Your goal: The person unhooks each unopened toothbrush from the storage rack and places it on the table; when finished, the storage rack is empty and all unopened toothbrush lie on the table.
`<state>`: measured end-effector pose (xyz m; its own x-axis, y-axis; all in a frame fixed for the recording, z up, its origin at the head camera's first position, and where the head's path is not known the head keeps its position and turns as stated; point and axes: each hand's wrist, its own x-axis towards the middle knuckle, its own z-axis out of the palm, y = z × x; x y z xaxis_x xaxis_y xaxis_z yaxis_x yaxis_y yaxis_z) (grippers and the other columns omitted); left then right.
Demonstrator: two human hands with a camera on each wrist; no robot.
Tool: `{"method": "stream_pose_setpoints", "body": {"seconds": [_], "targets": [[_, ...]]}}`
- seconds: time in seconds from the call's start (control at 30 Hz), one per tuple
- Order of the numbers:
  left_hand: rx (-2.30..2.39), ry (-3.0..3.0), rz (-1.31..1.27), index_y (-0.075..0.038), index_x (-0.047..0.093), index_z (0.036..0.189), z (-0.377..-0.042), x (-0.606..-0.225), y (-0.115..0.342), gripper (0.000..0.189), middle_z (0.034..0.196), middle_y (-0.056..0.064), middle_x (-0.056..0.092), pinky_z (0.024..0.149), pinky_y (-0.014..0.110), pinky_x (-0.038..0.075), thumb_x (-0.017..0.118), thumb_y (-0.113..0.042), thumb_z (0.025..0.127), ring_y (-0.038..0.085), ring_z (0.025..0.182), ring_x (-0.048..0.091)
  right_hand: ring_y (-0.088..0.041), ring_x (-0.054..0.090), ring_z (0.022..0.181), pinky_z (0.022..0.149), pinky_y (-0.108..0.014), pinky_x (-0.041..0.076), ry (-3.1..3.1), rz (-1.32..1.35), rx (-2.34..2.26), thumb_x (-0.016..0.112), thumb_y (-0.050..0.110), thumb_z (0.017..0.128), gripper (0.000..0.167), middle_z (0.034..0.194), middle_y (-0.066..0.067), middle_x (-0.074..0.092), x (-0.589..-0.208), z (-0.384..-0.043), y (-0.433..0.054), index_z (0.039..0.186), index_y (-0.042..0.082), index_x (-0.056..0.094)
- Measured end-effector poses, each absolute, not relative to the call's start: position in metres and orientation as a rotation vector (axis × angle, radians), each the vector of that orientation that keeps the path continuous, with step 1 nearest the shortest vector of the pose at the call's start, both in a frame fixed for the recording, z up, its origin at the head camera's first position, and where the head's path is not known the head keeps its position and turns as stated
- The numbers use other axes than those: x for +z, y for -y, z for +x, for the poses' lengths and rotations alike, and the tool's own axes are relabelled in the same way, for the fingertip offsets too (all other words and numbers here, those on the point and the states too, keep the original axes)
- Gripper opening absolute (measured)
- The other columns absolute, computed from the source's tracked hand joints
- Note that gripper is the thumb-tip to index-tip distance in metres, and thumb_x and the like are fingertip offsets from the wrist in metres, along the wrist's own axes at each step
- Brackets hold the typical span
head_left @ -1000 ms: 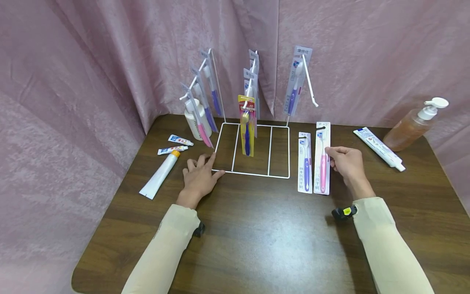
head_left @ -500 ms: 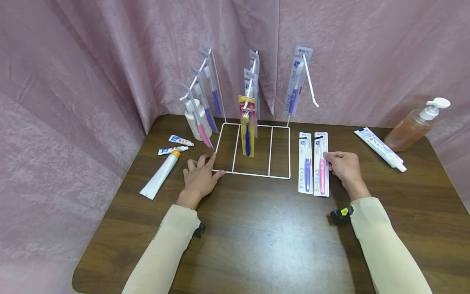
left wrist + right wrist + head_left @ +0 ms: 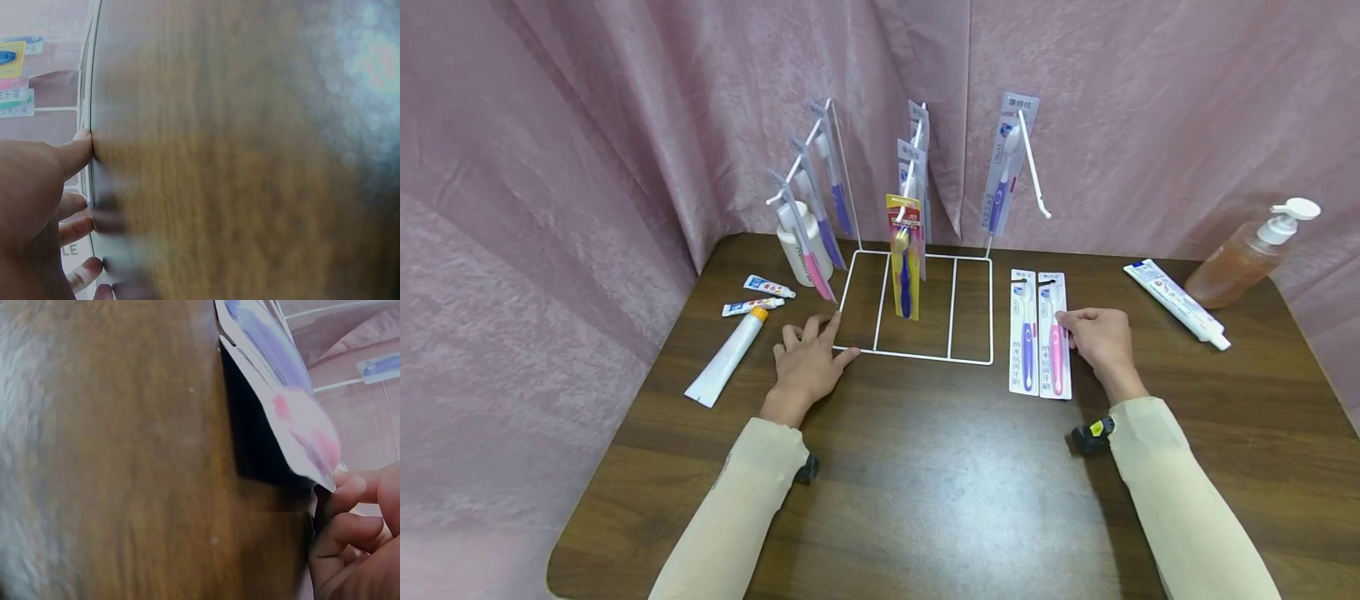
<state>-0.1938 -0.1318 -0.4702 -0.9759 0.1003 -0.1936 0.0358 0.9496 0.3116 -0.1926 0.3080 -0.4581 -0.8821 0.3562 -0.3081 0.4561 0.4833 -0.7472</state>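
My right hand pinches the right edge of a packaged pink toothbrush. In the right wrist view, thumb and fingertips hold that edge, and the pack is tilted with a dark shadow under it. Close on its left lies a packaged purple toothbrush, almost parallel. My left hand rests on the table with spread fingers, index finger and thumb at the front left corner of the white wire rack. In the left wrist view, the thumb touches the rack's front wire.
Packaged toothbrushes hang on the rack's three arms, a yellow pack foremost in the middle. A white bottle, small toothpaste tubes and a white tube are at left. A toothpaste tube and pump bottle are at right.
My right hand has drawn the pink toothbrush pack toward me, then left against the purple one, so their top ends nearly line up. My left hand has stayed at the rack corner.
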Motion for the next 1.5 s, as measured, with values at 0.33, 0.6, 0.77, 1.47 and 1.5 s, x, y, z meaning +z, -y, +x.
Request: {"method": "stream_pose_setpoints", "body": {"seconds": [0.33,0.6,0.77,1.47,1.5], "targets": [[0.445,-2.910,0.112,-0.022,0.031,0.183,-0.1896,-0.4640,0.1289,0.080,0.184,0.011,0.036,0.114,0.068,0.040,0.058,-0.058,0.117,0.049,0.144,0.036,-0.010,0.057,0.076,0.070,-0.030,0.043,-2.675,0.774,-1.328,0.070,0.035,0.112,0.046,0.063,0.017,0.062,-0.4601,-0.1906,-0.3045,0.134,-0.003,0.082],[0.452,-2.905,0.106,-0.022,0.031,0.183,-0.1880,-0.4629,0.1292,0.080,0.184,0.011,0.035,0.114,0.068,0.039,0.059,-0.057,0.117,0.049,0.145,0.036,-0.005,0.058,0.067,0.064,-0.027,0.046,-2.672,0.824,-1.346,0.073,0.034,0.110,0.044,0.063,0.016,0.063,-0.4608,-0.1909,-0.3014,0.131,-0.004,0.083],[0.462,-2.901,0.109,-0.022,0.030,0.183,-0.1905,-0.4673,0.1312,0.081,0.185,0.010,0.034,0.114,0.069,0.039,0.058,-0.058,0.116,0.050,0.145,0.035,-0.004,0.057,0.064,0.062,-0.027,0.046,-2.673,0.837,-1.349,0.074,0.033,0.110,0.044,0.062,0.016,0.063,-0.4620,-0.1915,-0.3020,0.131,-0.004,0.083],[0.432,-2.912,0.110,-0.023,0.029,0.184,-0.1886,-0.4636,0.1301,0.082,0.185,0.010,0.034,0.115,0.067,0.040,0.058,-0.060,0.116,0.048,0.146,0.035,-0.004,0.059,0.063,0.063,-0.026,0.047,-2.692,0.849,-1.340,0.072,0.030,0.111,0.040,0.070,0.011,0.066,-0.4583,-0.1925,-0.2993,0.131,-0.002,0.082],[0.432,-2.912,0.111,-0.023,0.029,0.184,-0.1887,-0.4637,0.1304,0.082,0.185,0.010,0.034,0.114,0.066,0.040,0.058,-0.060,0.116,0.048,0.146,0.035,-0.003,0.059,0.064,0.063,-0.025,0.047,-2.710,0.842,-1.342,0.071,0.031,0.112,0.040,0.074,0.011,0.067,-0.4562,-0.1934,-0.2984,0.131,-0.002,0.082]]}}
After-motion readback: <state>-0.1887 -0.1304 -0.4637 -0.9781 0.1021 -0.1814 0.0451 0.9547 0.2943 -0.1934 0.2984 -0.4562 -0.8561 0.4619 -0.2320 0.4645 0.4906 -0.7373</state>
